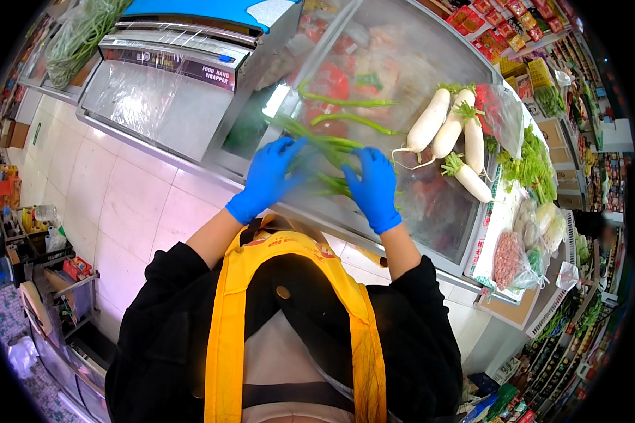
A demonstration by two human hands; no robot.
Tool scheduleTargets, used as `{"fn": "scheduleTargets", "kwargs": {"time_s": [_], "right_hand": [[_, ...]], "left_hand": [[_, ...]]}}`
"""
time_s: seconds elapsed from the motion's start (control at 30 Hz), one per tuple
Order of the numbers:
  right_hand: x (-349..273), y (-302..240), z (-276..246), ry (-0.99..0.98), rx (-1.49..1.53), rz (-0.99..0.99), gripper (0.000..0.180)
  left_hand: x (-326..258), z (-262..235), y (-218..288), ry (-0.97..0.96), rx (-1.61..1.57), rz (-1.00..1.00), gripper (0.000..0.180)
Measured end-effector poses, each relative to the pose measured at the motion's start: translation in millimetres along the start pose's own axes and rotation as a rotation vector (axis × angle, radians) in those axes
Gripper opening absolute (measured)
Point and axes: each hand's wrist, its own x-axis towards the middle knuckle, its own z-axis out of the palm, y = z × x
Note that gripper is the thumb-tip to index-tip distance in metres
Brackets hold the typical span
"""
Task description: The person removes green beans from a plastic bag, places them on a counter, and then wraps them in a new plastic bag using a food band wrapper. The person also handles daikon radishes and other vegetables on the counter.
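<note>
Pale tiled floor [130,173], crowded shop shelves [547,314] at right.

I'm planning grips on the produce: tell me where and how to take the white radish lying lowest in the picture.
Take the white radish around its thick middle, from above with the right hand, the nearer one. It lies slanted on its side, upper surface uncovered, so closing across its width should hold. The leaf stubs at its upper-left end look a weaker grip.

I see the person's blue-gloved left hand [269,175] and right hand [371,185] at some long green stalks [340,142] on the glass-topped case [441,229]. Four white radishes [428,121] lie to their right; a blue-topped machine [144,102] stands left.
</note>
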Motion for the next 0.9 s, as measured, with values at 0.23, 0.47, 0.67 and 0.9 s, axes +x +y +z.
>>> {"fn": "scheduleTargets", "kwargs": {"time_s": [0.23,0.47,0.67,0.9], "right_hand": [[-16.6,17.7,39.9,-0.081,0.077,-0.114,0.029],[-2.0,45.6,30.9,-0.017,0.098,0.044,0.025],[19.6,46.2,37.2,-0.058,-0.322,-0.082,0.031],[48.8,44.5,-3.3,-0.216,-0.214,0.068,0.039]], "left_hand": [[-1.6,24.3,-6.8,-0.023,0.245,0.186,0.03],[-6.4,1.9,-17.0,0.056,0.099,0.113,0.034],[-17.5,11.0,-12.0,0.01,0.136,0.221,0.042],[3.1,-19.4,-3.6,0.191,0.093,0.229,0.049]]}}
